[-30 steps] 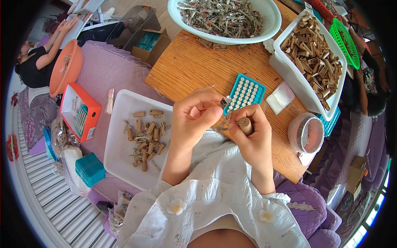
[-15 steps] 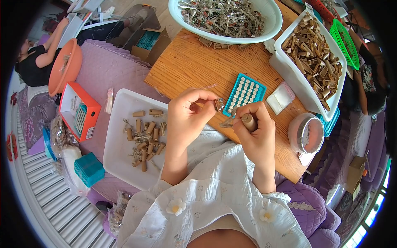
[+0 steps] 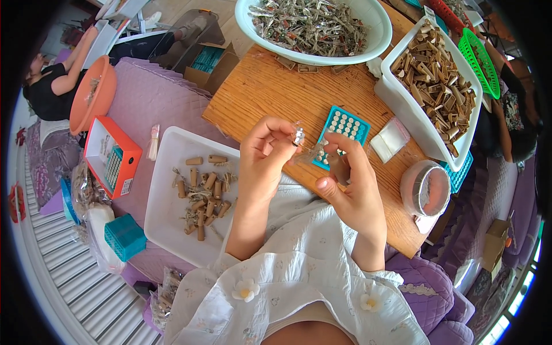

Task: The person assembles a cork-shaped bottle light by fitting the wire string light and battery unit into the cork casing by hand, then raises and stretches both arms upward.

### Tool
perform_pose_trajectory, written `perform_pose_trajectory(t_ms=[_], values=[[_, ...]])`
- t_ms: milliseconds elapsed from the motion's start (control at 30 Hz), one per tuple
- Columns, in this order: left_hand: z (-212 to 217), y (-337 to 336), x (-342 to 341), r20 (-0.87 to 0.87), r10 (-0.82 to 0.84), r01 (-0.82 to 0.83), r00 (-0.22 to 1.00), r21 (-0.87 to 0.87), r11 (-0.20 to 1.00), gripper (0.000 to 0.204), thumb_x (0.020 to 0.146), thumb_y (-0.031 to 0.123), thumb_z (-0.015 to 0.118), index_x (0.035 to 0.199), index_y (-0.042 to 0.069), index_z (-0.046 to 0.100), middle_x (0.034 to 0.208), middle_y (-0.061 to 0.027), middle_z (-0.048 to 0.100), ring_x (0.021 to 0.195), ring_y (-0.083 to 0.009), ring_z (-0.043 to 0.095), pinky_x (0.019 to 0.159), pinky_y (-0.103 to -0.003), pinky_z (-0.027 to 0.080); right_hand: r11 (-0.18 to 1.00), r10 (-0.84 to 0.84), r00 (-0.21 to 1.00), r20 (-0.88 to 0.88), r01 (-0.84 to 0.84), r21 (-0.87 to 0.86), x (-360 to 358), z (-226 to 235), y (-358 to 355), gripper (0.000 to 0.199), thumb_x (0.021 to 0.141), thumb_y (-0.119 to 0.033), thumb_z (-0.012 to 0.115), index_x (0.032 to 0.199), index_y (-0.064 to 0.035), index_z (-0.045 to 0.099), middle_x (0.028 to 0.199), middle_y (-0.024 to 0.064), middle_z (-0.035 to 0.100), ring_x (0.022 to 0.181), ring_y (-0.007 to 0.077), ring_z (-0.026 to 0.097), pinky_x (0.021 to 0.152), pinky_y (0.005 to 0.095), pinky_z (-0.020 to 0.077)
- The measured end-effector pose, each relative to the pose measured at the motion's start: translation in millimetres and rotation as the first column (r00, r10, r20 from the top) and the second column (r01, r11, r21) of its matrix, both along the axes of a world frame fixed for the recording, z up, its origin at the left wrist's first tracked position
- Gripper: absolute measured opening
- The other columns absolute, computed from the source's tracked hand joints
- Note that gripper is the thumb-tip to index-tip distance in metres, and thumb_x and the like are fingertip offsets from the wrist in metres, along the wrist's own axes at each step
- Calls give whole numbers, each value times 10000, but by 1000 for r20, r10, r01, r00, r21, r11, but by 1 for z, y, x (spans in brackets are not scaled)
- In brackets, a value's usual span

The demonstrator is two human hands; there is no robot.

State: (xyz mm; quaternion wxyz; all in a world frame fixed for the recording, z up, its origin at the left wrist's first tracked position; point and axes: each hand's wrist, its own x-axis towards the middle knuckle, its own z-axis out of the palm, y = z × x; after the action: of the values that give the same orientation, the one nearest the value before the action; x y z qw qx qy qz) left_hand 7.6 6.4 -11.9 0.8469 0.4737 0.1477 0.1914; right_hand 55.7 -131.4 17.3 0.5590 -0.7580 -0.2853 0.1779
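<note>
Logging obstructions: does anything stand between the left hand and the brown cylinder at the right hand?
Yes: a translucent wiry bundle lies between the left hand and the brown cylinder; nothing else visibly does.

A wooden table (image 3: 270, 86) with strong orange-brown grain stands right of the middle and runs toward the far side, one corner pointing near right. Along the left spreads a lilac quilted cover (image 3: 141, 86), frilled at its far edge. Beyond it lies a patch of pale floor (image 3: 223, 17); a white table (image 3: 102, 41) stands far left. Near left, a white ribbed panel (image 3: 92, 276) curves along the rim. A purple quilted cushion (image 3: 431, 282) sits near right, with more purple bedding (image 3: 471, 184) beyond. Bright strips of light (image 3: 509, 322) glow at the near right edge.
</note>
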Motion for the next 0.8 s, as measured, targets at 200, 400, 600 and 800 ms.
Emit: perform_pose_trajectory(t_ms=[200,400,600,800], values=[[2,-10,2,-12,-88,88,996,27,996,97,727,13,493,822,13,471,728,-17,506,656,-59,492,547,-162,397,999,-24,990,141,28,-31,7,1,4,365,652,-111,619,970,-39,456,827,112,439,677,236,468,557,272,413],[0,-16,4,60,-102,105,993,-48,993,107,751,67,500,837,24,452,741,-31,505,655,-78,489,533,-176,378,998,-10,1000,-26,8,-69,6,2,-1,173,655,-38,599,798,-13,505,707,77,475,596,156,479,530,236,396],[3,-15,3,130,-190,191,973,2,982,159,752,96,519,874,24,447,731,-26,493,667,-77,477,552,-183,379,961,178,843,-507,-37,275,12,-11,-11,124,682,4,580,774,1,497,668,17,511,560,66,465,506,193,387],[9,-14,1,100,-308,288,946,175,942,279,702,84,581,937,14,448,756,-28,495,712,-66,476,597,-181,401,903,225,756,-615,75,423,11,-9,-11,120,689,17,573,779,1,495,627,-10,484,539,30,412,507,159,370]])
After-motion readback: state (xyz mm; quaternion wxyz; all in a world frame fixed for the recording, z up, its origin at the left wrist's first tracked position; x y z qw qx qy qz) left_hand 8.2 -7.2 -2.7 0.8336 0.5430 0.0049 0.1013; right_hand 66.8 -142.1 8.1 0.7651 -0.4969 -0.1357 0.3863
